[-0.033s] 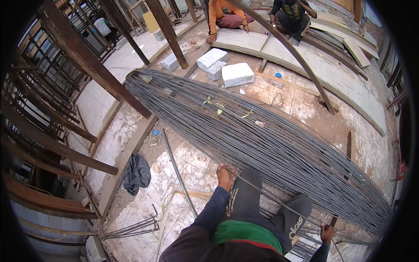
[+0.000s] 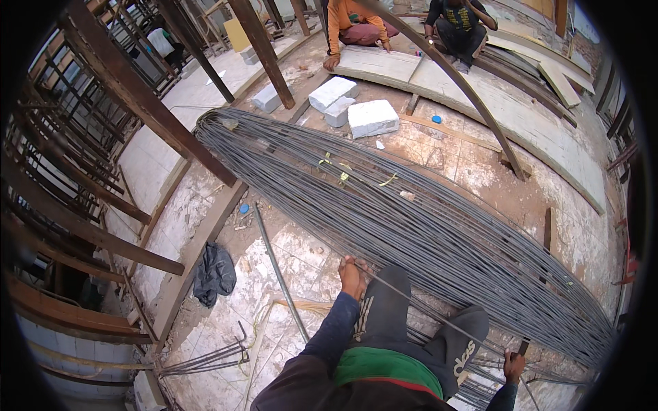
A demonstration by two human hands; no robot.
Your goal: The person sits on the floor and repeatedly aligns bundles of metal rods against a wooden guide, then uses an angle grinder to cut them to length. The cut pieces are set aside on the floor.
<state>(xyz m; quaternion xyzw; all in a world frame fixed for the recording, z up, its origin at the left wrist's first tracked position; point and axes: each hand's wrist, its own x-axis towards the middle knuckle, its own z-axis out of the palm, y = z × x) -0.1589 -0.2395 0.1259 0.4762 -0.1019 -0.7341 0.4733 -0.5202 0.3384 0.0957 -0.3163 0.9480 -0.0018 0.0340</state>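
My left hand [image 2: 352, 277] is closed around a thin steel rod [image 2: 439, 316] beside the near edge of a big bundle of grey steel rods [image 2: 384, 205]. That rod slants across my knees toward the lower right. There my right hand [image 2: 513, 367] is closed on it, next to the bundle's right end. A short dark block [image 2: 524, 346] shows just above the right fingers. More rods [image 2: 480, 394] lie low beneath my legs. Yellow ties [image 2: 343, 177] cling to the top of the bundle.
A metal pipe [image 2: 279, 270] and a black plastic bag [image 2: 214, 274] lie left of me. Bent rods [image 2: 205, 359] rest at lower left. White blocks [image 2: 373, 118], a long board [image 2: 507, 116] and two seated people are beyond the bundle. Slanting wooden posts [image 2: 137, 89] stand left.
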